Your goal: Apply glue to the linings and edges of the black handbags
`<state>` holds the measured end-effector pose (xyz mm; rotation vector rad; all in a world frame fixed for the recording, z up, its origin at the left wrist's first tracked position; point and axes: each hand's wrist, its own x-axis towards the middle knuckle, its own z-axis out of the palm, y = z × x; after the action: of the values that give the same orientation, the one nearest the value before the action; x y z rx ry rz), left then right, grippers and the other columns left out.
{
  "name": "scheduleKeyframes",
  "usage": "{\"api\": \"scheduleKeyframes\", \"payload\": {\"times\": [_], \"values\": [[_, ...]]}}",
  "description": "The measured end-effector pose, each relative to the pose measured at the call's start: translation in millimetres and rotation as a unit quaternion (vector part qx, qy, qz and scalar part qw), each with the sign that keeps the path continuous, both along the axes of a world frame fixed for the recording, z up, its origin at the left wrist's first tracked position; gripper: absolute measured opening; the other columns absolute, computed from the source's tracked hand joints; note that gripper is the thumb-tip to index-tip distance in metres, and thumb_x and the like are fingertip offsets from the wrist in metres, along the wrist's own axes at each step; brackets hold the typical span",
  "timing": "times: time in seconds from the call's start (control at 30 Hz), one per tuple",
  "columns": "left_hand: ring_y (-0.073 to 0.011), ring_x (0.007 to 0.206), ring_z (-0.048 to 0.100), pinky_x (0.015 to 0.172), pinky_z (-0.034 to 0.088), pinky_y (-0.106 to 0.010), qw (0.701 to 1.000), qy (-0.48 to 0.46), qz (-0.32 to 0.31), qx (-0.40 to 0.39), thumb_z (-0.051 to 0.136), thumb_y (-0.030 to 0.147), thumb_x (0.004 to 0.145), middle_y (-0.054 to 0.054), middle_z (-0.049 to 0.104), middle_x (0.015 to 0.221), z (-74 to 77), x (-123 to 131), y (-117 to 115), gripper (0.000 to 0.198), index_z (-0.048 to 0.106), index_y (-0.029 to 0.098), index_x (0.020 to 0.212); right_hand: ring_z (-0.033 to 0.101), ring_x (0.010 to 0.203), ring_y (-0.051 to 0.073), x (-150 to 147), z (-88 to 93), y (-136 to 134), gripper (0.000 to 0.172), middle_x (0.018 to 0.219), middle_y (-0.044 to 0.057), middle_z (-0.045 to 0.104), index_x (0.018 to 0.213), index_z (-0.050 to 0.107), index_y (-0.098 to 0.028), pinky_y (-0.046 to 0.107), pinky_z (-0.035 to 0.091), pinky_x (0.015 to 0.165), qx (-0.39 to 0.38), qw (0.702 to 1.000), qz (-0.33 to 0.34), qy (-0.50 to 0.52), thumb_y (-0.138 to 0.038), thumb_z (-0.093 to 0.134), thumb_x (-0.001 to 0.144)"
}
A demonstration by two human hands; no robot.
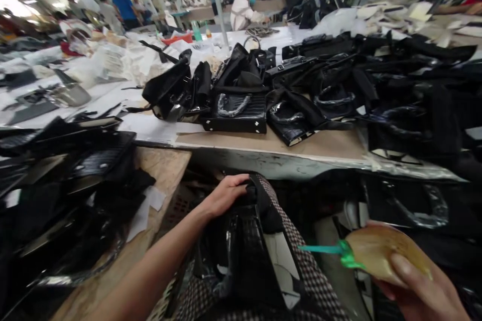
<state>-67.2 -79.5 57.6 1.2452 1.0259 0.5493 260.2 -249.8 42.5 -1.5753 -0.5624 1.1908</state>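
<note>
A black handbag point(244, 256) with a crocodile-like panel rests across my lap, on a checked garment. My left hand point(227, 194) is closed over its far end, fingers on the black material; a pale lining strip point(280, 261) shows along the bag's right side. At the lower right, my right hand point(417, 281) is wrapped round an amber squeeze bottle point(387, 251) with a green collar. Its thin teal nozzle point(320, 249) points left toward the bag, apart from it.
Ahead, a long table point(241, 141) carries several black handbags point(235, 110), some with plastic-wrapped handles. A wooden board point(161, 165) on the left bears a pile of black bag pieces point(75, 185). More bags point(406, 205) lie on the right. Behind a pole point(218, 5), a person point(243, 10) sits working.
</note>
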Motion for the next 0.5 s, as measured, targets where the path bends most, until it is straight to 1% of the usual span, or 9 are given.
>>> {"api": "scheduleKeyframes", "payload": {"times": [0.1,0.17,0.23,0.33,0.4,0.5], "values": [[-0.0157,0.078,0.056,0.076,0.046,-0.024,1.0,-0.004,-0.011,-0.009,0.066,0.031,0.079,0.001,0.063,0.078,-8.9,6.9,2.3,0.018,0.067,0.013,0.078,0.056,0.065,0.021,-2.9,5.8,3.8,0.062,0.095,0.007,0.07,0.12,0.066,-0.025,0.024,0.044,0.041,-0.006,0.999,0.009,-0.034,-0.052,0.083,0.067],[-0.0156,0.078,0.057,0.077,0.046,-0.024,1.0,-0.008,-0.023,-0.02,0.066,0.03,0.078,0.001,0.063,0.077,-13.6,13.0,4.0,0.017,0.067,0.013,0.078,0.057,0.067,0.021,-1.7,6.8,5.2,0.063,0.095,0.006,0.07,0.12,0.065,-0.025,0.022,0.045,0.042,0.004,0.998,0.023,-0.064,-0.053,0.084,0.066],[-0.0158,0.077,0.058,0.076,0.047,-0.025,0.999,-0.012,-0.034,-0.035,0.066,0.03,0.077,0.001,0.065,0.077,-18.0,18.9,5.9,0.018,0.068,0.013,0.082,0.062,0.073,0.023,1.2,7.7,4.6,0.061,0.098,0.005,0.07,0.119,0.065,-0.026,0.022,0.048,0.046,0.018,0.994,0.04,-0.102,-0.051,0.085,0.067],[-0.0158,0.074,0.059,0.074,0.047,-0.025,0.998,-0.013,-0.045,-0.052,0.066,0.029,0.075,0.001,0.066,0.076,-24.3,25.1,8.7,0.02,0.069,0.013,0.085,0.069,0.087,0.026,4.1,10.9,2.9,0.056,0.104,0.005,0.071,0.118,0.064,-0.027,0.023,0.057,0.063,0.038,0.985,0.069,-0.154,-0.045,0.085,0.07],[-0.0149,0.072,0.058,0.072,0.047,-0.025,0.997,-0.011,-0.047,-0.059,0.066,0.028,0.075,0.001,0.066,0.076,-27.7,27.0,9.7,0.018,0.069,0.012,0.083,0.07,0.089,0.026,3.6,13.8,3.3,0.055,0.107,0.006,0.071,0.119,0.063,-0.027,0.026,0.059,0.073,0.047,0.981,0.084,-0.168,-0.045,0.084,0.071],[-0.0144,0.072,0.058,0.071,0.046,-0.024,0.997,-0.008,-0.045,-0.061,0.064,0.027,0.075,0.001,0.066,0.077,-29.9,28.1,9.5,0.018,0.069,0.012,0.084,0.07,0.089,0.024,1.3,15.7,6.7,0.054,0.107,0.005,0.07,0.119,0.063,-0.027,0.025,0.059,0.078,0.059,0.977,0.099,-0.181,-0.046,0.084,0.072]]}}
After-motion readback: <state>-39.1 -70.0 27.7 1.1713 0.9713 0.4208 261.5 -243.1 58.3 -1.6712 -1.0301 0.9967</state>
